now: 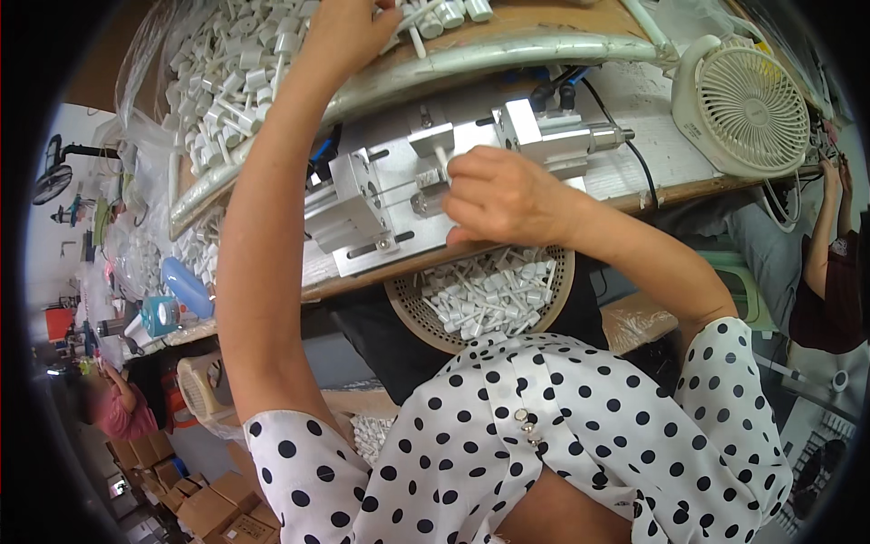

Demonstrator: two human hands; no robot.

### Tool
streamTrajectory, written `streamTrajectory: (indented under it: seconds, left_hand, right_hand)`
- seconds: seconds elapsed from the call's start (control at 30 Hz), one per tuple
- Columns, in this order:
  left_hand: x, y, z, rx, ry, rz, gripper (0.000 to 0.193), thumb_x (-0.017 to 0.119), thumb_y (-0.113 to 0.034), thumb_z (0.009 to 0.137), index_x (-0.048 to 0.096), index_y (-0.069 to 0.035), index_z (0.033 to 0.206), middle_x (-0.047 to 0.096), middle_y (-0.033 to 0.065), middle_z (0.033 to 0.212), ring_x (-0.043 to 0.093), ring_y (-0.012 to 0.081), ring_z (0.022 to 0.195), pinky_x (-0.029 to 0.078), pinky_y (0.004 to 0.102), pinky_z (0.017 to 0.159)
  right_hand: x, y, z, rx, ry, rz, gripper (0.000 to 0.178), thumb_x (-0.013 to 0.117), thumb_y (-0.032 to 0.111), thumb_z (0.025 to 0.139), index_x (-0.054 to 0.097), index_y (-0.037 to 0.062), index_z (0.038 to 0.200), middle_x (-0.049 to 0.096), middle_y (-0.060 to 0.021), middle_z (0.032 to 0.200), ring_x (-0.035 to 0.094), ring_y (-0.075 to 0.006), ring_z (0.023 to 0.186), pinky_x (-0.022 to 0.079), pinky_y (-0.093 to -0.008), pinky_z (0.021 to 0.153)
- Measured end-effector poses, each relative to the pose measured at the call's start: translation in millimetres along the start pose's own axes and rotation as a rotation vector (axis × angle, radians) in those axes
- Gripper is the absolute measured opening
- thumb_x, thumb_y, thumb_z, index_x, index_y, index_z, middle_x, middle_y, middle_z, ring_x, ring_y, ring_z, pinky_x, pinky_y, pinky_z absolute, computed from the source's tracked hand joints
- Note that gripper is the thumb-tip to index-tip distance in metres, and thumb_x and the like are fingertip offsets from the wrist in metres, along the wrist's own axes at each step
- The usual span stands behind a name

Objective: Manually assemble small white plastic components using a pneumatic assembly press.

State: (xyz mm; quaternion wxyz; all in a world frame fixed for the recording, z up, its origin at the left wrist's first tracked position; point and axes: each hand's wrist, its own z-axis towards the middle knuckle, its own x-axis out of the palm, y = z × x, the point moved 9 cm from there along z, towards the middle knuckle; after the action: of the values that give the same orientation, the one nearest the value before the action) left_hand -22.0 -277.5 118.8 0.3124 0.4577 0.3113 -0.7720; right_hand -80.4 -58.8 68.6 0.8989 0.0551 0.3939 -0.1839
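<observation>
My right hand (512, 198) is closed at the middle of a silver metal fixture (349, 263), its fingers curled round a white stemmed plastic part (441, 157). The part's stem sticks up beside the thumb side, against a metal block; its lower end is hidden by the fingers. Thin metal rods point toward this spot from the fixture's left block. Reaching over the bench, my left hand (349, 36) is at the heap of white plastic parts (240, 77). Its fingers are bent together at the stem of one part, partly cut off by the upper edge.
A tan basket (399, 304) of white parts sits below the bench edge. A padded white rail (507, 56) borders the heap. A white fan (743, 109) stands at right, near black cables. Blue bottle (186, 286) at left. Other people are at both sides.
</observation>
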Motion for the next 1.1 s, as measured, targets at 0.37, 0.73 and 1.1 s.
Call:
streamTrajectory:
  seconds: [0.37,0.73,1.1]
  left_hand:
    - [-26,-31,-11,-0.062,-0.036,-0.167,0.023,0.061,-0.023,0.075,0.064,-0.003,0.086,0.063,0.0096,0.073,0.056,0.0182,0.062,0.044,0.0306,0.058]
    - [-1,-25,-28,0.135,0.171,-0.319,0.029,0.059,-0.01,0.075,0.062,-0.007,0.103,0.062,0.0012,0.082,0.044,0.0083,0.061,0.038,0.0238,0.056]
    - [-44,-29,-100,-0.18,-0.247,-0.699,0.034,0.061,-0.001,0.073,0.055,-0.002,0.106,0.057,0.0073,0.093,0.054,0.0117,0.076,0.045,0.0233,0.062]
  right_hand:
    - [14,1,-5,0.084,0.055,0.074,0.03,0.065,0.027,0.064,0.053,0.0012,0.072,0.049,-0.0072,0.071,0.053,-0.0237,0.077,0.045,-0.0331,0.069]
    - [12,-1,2,0.098,0.039,0.024,0.026,0.063,0.027,0.066,0.05,0.0039,0.068,0.048,-0.0066,0.071,0.053,-0.0226,0.077,0.043,-0.0326,0.07]
    - [-5,-35,23,0.293,0.108,0.189,0.028,0.068,0.027,0.068,0.055,0.0063,0.082,0.053,-0.0061,0.073,0.055,-0.0241,0.07,0.044,-0.0344,0.062]
